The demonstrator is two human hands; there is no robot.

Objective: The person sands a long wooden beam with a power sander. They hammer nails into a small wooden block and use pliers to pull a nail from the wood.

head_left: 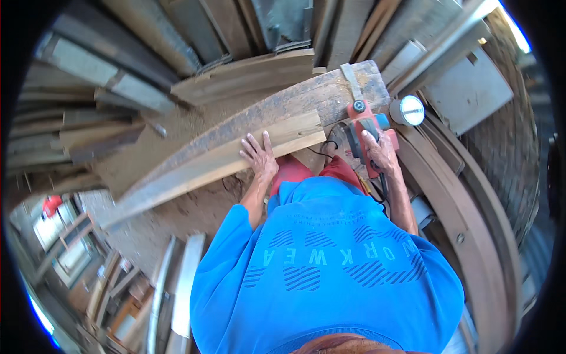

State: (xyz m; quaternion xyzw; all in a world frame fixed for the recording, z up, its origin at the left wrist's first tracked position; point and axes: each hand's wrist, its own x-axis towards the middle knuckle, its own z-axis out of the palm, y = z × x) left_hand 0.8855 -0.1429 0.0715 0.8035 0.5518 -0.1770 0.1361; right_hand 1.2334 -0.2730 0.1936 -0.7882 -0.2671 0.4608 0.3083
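My left hand lies with its fingers spread on a long, pale wooden plank. The plank rests along the near side of a thick, worn timber bench. Just past the plank's right end, my right hand is wrapped round the handle of a red electric planer. The planer has a black front knob and sits at the bench's right end, apart from the plank. A dark cord runs from it past my right wrist. The planer's underside is hidden.
A flat metal strip crosses the bench among shavings. Beside the planer stands a round, shiny-topped can. Long curved boards flank my right arm. Several timbers lean beyond the bench, and a pale panel stands at the far right.
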